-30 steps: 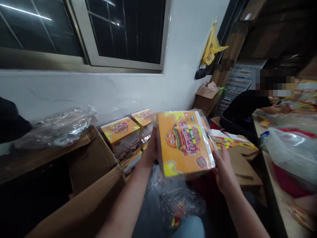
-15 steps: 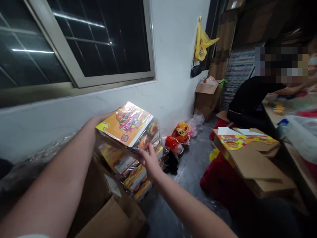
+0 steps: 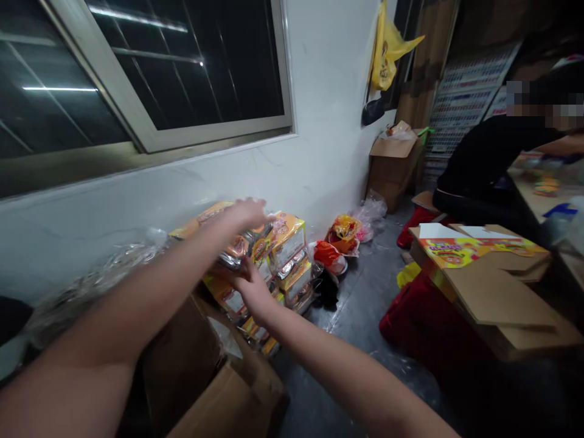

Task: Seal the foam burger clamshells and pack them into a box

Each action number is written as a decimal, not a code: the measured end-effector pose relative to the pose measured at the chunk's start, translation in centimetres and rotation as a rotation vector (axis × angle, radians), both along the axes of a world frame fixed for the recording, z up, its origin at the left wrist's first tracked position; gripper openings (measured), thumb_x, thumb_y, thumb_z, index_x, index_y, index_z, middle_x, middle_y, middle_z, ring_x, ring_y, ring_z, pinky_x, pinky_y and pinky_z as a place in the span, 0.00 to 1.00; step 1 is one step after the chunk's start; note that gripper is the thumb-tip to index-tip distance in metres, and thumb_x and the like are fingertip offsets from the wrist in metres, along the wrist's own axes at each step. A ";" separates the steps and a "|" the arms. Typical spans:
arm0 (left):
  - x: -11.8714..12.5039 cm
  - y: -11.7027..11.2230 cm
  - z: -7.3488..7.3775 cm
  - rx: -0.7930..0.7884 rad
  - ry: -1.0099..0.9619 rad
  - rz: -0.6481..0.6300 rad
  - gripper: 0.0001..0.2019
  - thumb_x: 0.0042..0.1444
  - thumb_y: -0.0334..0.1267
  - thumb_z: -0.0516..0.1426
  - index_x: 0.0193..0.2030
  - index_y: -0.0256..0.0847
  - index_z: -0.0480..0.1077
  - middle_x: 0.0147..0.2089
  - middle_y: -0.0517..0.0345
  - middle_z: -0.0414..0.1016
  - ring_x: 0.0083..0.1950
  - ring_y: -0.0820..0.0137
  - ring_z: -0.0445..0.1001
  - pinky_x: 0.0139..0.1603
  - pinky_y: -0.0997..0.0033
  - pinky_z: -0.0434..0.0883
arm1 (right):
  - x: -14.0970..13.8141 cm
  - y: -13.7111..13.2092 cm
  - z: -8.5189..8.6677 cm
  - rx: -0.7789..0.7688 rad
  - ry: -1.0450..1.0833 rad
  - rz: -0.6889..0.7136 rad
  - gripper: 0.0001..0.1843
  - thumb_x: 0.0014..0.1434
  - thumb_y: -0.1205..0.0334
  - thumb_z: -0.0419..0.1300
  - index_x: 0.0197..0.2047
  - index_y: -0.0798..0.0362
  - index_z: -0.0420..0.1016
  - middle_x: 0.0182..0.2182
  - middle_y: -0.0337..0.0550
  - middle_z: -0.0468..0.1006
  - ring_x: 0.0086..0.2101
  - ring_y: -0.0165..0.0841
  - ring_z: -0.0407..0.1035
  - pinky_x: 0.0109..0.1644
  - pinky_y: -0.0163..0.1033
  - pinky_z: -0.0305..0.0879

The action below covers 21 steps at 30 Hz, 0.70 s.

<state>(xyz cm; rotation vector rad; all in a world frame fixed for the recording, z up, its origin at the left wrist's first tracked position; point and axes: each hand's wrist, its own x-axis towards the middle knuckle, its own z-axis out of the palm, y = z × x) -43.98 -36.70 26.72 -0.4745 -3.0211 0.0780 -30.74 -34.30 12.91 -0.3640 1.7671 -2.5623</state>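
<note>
A stack of orange burger-print boxes wrapped in clear film stands against the white wall. My left hand reaches over the top of the stack, fingers curled on the topmost orange box, which lies nearly flat there. My right hand presses against the lower front edge of that same box, thumb up. Both forearms stretch out from the lower left.
An open cardboard carton sits below my arms. Crumpled clear plastic lies left of the stack. Small orange bags lie on the grey floor. Flattened cardboard rests on the right. A person in black sits at a table.
The orange box went from upright in front of me, to tilted over the stack, to lying on top of it. My left hand slid further across it.
</note>
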 end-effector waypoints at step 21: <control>6.7 -3.8 -9.7 -0.326 0.408 -0.382 0.26 0.57 0.40 0.47 0.62 0.32 0.53 0.67 0.39 0.46 0.68 0.50 0.39 0.61 0.42 0.40 | 5.1 12.6 -6.3 0.267 -0.276 0.040 0.18 0.45 0.58 0.60 0.41 0.53 0.76 0.42 0.46 0.77 0.45 0.41 0.69 0.54 0.49 0.59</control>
